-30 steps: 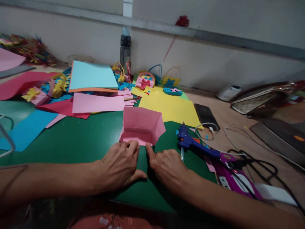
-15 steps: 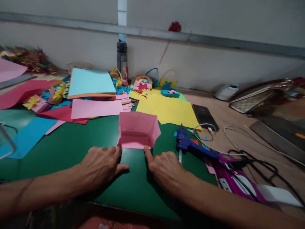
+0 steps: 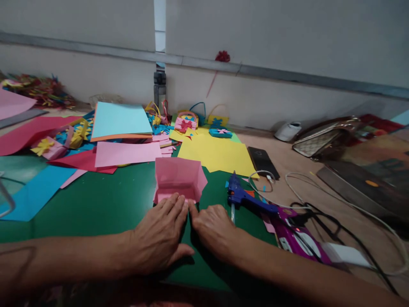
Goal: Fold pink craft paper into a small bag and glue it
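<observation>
A pink paper (image 3: 178, 175), folded like an open box, rests on the green table (image 3: 105, 200) with its back wall upright and a side flap flaring right. Across its near edge lies my left hand (image 3: 159, 234), fingers stretched flat and thumb pointing right. My right hand (image 3: 214, 228) has its index finger extended onto the same edge, near the right corner, while its other fingers are curled. Neither hand grasps anything. Right of my right hand, a blue glue gun (image 3: 244, 194) lies with a glue stick (image 3: 233, 213) showing below it.
Yellow sheets (image 3: 214, 153), a pink strip (image 3: 128, 154) and light blue sheets (image 3: 123, 121) lie behind the pink paper. Small paper bags (image 3: 186, 123) stand by the wall. At right are a phone (image 3: 263, 163), cables (image 3: 345, 234), a purple power strip (image 3: 297, 234) and a handbag (image 3: 322, 138).
My left hand has shifted right and flattened its fingers over the paper's near edge. My right index finger has moved slightly left along that edge. The view has tilted up and turned slightly right.
</observation>
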Demonstrator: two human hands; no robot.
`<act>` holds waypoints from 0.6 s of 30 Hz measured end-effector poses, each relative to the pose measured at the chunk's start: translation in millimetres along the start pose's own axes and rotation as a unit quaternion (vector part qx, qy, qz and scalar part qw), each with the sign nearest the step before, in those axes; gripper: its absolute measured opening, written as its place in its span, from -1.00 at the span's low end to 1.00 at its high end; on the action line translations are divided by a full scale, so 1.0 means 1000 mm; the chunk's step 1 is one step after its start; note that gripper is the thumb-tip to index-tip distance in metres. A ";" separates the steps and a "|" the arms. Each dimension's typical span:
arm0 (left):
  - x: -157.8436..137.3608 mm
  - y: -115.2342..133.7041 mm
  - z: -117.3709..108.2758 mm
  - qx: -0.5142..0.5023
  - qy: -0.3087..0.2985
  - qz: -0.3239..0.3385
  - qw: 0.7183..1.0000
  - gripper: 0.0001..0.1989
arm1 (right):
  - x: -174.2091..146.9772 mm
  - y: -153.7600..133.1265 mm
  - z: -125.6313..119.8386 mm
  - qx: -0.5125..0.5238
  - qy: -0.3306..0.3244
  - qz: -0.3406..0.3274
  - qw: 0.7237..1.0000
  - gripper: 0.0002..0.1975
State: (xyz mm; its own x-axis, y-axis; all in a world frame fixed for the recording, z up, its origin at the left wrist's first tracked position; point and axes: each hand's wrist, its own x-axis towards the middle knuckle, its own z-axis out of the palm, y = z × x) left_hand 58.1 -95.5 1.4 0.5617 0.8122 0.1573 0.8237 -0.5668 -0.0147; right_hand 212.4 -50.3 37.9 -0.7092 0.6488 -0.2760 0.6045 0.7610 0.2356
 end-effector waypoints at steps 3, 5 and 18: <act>0.009 -0.003 0.008 -0.047 -0.033 -0.019 0.998 -0.17 | 0.000 0.001 -0.002 0.014 -0.011 0.007 1.000 -0.62; 0.012 -0.007 0.011 -0.073 -0.040 -0.019 0.996 -0.16 | 0.004 0.002 -0.004 0.028 -0.019 0.024 0.999 -0.62; 0.014 -0.009 0.006 -0.093 -0.065 -0.036 0.993 -0.23 | 0.024 0.012 -0.015 0.066 -0.053 0.079 0.993 -0.73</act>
State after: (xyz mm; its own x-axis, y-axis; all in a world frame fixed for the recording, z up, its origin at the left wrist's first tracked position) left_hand 58.6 -78.0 -2.5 0.5176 0.8554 0.0222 0.8401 -0.5129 0.1763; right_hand 196.9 -26.1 48.5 -0.5632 0.7515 -0.3436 0.7526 0.6382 0.1623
